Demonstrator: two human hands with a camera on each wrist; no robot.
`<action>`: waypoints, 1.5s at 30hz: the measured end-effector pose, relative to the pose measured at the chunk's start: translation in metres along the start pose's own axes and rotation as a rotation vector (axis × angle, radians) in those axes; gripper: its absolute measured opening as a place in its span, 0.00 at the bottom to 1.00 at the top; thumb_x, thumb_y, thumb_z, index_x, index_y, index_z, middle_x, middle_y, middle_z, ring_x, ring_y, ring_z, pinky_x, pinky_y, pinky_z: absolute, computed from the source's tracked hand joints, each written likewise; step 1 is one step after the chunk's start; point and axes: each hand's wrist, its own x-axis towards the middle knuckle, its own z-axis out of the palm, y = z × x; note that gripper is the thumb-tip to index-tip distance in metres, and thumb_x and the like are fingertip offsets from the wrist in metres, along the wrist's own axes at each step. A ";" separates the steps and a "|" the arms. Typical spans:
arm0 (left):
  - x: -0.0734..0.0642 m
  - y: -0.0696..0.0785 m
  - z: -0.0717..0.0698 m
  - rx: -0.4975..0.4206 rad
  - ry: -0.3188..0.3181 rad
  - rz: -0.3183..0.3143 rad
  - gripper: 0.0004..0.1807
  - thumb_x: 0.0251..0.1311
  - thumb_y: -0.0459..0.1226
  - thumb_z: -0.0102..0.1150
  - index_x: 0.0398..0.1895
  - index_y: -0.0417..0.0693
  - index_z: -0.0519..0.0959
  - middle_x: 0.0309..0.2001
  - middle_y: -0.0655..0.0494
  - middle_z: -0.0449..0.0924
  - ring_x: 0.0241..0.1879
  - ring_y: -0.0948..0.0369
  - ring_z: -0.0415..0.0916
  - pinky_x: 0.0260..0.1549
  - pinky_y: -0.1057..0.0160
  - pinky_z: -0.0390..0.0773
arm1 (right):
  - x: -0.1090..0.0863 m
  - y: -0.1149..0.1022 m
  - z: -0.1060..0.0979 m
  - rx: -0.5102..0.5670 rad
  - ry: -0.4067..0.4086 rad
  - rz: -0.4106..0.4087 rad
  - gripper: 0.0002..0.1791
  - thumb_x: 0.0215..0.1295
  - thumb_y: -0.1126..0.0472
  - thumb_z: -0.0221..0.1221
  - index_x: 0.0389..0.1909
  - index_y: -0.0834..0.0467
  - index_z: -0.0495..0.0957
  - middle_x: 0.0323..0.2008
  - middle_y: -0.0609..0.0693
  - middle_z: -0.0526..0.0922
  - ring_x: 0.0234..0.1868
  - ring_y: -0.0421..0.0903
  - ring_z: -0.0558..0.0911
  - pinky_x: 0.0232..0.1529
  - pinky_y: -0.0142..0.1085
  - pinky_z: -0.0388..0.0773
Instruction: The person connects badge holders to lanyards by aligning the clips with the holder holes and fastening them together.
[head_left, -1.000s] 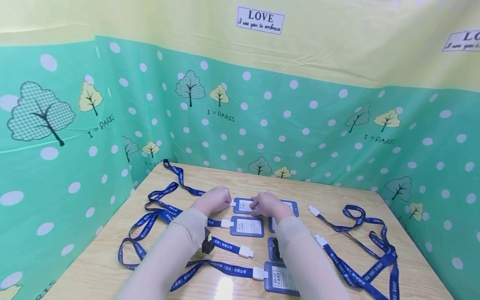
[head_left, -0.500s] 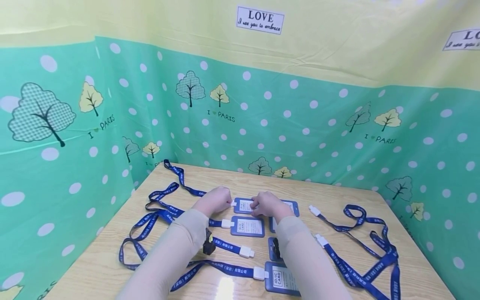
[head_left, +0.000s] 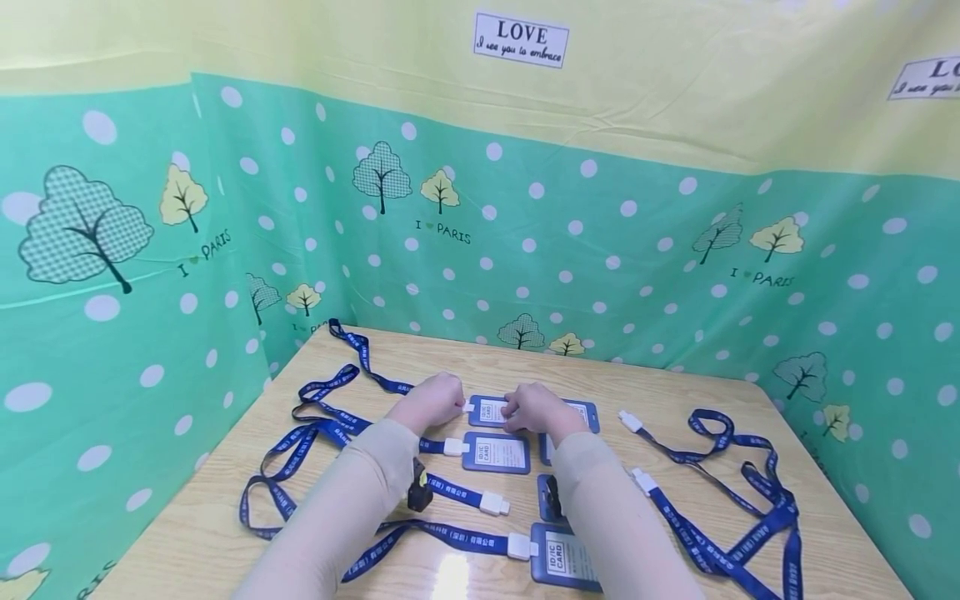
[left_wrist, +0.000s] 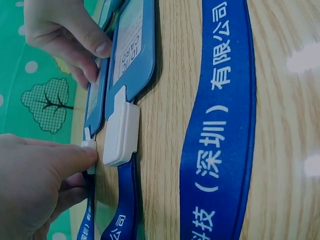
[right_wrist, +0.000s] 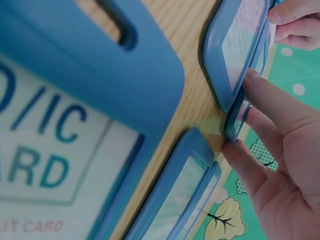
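Note:
At the table's far row, my left hand (head_left: 430, 403) pinches the white clip (left_wrist: 89, 145) of a blue lanyard between thumb and finger. The clip is joined to a blue ID card holder (head_left: 486, 410) lying flat. My right hand (head_left: 537, 410) holds that card holder at its right part, thumb on the near edge and fingers beyond, as the right wrist view shows. Just nearer lies a second card holder (head_left: 497, 452) attached to a lanyard by its own white clip (left_wrist: 121, 134). The right hand partly hides another holder (head_left: 582, 414) behind it.
On the wooden table (head_left: 420, 342), more lanyards coil at left and right. A loose lanyard clip (head_left: 493, 503) lies below the hands, and another card holder (head_left: 558, 557) with its lanyard sits nearer. A patterned curtain (head_left: 450, 275) rises behind the table.

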 end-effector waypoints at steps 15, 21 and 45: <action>-0.002 0.006 0.000 -0.013 0.003 -0.051 0.04 0.65 0.33 0.64 0.35 0.45 0.87 0.37 0.54 0.83 0.33 0.61 0.77 0.45 0.60 0.83 | -0.002 -0.003 0.000 0.000 0.005 0.001 0.14 0.61 0.56 0.72 0.49 0.48 0.89 0.67 0.47 0.76 0.70 0.55 0.71 0.69 0.52 0.68; -0.001 0.006 0.001 -0.018 0.003 -0.066 0.03 0.64 0.33 0.64 0.37 0.44 0.86 0.35 0.54 0.82 0.33 0.61 0.78 0.43 0.60 0.84 | -0.003 -0.004 -0.001 -0.004 -0.001 0.005 0.14 0.61 0.56 0.72 0.49 0.48 0.89 0.68 0.47 0.75 0.70 0.54 0.71 0.69 0.52 0.68; -0.003 0.017 0.005 -0.027 0.036 -0.125 0.03 0.65 0.34 0.65 0.36 0.43 0.84 0.33 0.52 0.80 0.30 0.60 0.76 0.39 0.61 0.84 | 0.001 -0.002 0.002 0.008 0.004 0.027 0.14 0.60 0.57 0.73 0.48 0.48 0.89 0.67 0.48 0.76 0.69 0.55 0.72 0.69 0.53 0.68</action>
